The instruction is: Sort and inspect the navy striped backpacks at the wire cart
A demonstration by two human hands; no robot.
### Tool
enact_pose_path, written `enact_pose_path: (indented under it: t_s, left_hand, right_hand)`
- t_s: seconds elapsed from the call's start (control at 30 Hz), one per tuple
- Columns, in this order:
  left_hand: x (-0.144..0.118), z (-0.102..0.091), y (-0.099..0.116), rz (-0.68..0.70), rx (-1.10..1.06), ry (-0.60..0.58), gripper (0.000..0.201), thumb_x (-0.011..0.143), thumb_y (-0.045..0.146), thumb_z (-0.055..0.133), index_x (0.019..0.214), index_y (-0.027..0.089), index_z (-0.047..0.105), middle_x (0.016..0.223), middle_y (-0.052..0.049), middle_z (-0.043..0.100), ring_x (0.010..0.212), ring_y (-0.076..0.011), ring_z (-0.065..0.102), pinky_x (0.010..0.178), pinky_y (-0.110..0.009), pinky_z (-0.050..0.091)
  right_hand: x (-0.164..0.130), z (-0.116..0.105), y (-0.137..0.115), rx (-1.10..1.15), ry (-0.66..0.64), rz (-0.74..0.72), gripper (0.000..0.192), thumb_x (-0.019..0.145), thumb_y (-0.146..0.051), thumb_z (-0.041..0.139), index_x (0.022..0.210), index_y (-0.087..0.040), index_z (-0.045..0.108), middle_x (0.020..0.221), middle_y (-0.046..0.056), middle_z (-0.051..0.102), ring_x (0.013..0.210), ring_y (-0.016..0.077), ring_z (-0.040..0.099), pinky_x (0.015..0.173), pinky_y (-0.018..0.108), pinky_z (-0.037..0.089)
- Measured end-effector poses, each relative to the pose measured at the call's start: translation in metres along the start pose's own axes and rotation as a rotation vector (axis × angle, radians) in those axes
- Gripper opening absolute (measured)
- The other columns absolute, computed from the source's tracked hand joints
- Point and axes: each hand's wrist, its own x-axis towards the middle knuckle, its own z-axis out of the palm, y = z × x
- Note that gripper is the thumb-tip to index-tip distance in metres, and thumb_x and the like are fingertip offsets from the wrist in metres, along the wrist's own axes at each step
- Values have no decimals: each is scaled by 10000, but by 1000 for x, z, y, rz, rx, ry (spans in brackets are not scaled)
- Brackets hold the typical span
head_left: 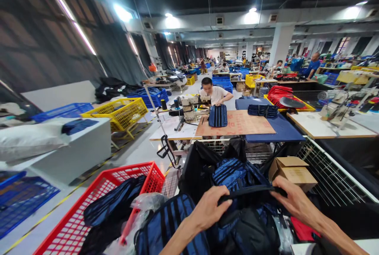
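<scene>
My left hand (211, 206) is closed on one end of a black fabric edge of a blue and black bag (251, 227). The other end of that edge is pinched in my right hand (296, 199), so it stretches between the two. The lower part of the bag hangs close to me. Beneath my left forearm lies a blue bag with black stripes (168, 223). More blue and black bags (227, 172) are heaped just beyond my hands, and the pile partly hides what supports it.
To the left is a red plastic crate (103, 180) holding dark bags and clear plastic. A cardboard box (291, 172) sits beyond my right hand, near a white wire rack (334, 168). Ahead, a person (220, 93) handles a striped bag (218, 115) at a sewing machine (189, 107).
</scene>
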Motion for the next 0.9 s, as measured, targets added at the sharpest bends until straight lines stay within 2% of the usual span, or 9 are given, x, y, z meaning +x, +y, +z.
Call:
enact_pose_path:
  t_s: [0.07,0.13,0.23,0.3,0.4,0.57,0.67,0.77,0.9]
  left_hand:
    - [-7,3,12,-17,-91,-122,243,920,254,723,1156,266,669,1092,-12,765,975,-213,688,877,-303,513]
    - [-10,5,17,-7,-69,-114,304,946,262,726,1240,278,649,1136,-13,769,1005,-213,706,889,-303,523]
    - [-2,-1,10,10,224,110,205,1060,188,559,1232,267,638,1145,-32,754,1058,-219,716,892,-315,545]
    - [10,-10,-1,18,513,280,306,1030,66,490,1218,255,640,1122,-45,739,1052,-223,714,810,-294,559]
    - [26,-27,-18,100,833,510,459,913,-56,487,1241,227,637,1036,-46,732,918,-211,728,682,-263,547]
    - [29,-45,-23,290,1009,840,481,900,-59,482,1284,200,613,983,-62,770,786,-194,746,729,-290,576]
    - [23,-50,-8,360,1019,874,534,933,-53,464,1404,176,570,931,-48,752,763,-188,749,689,-279,555]
    - [19,-50,14,463,951,881,548,948,-69,461,1442,150,554,884,-36,728,733,-179,743,660,-267,539]
    - [17,-27,43,646,778,771,534,982,-44,470,1467,159,563,779,-6,688,645,-172,696,616,-267,513]
  right_hand:
    - [9,2,21,-200,187,-103,104,1021,-259,539,974,-266,632,954,26,684,857,221,685,780,327,512]
    - [13,3,39,-380,297,-209,210,965,-133,512,1052,-270,645,1000,30,699,876,212,712,758,310,505]
    - [13,4,48,-580,375,-374,222,949,-67,511,985,-260,616,908,14,671,777,181,691,684,278,468]
    - [14,2,40,-645,379,-430,207,968,-66,533,903,-258,573,837,0,634,720,168,662,651,269,443]
    - [17,-3,16,-655,338,-426,214,1007,-68,525,911,-258,551,844,-2,625,724,166,655,650,265,442]
    - [13,-10,-9,-543,207,-338,200,1047,-80,500,1116,-257,564,984,19,660,863,190,702,737,281,533]
    - [9,-15,-9,-542,218,-354,239,1049,-72,493,1187,-243,586,999,31,692,873,198,727,751,298,570]
    - [9,-17,-17,-604,356,-404,257,1058,-127,565,1284,-237,619,1054,64,752,935,223,760,822,335,615]
    - [13,-1,-54,-576,345,-477,660,927,-117,662,1566,-229,542,1369,135,754,1242,294,733,1070,444,614]
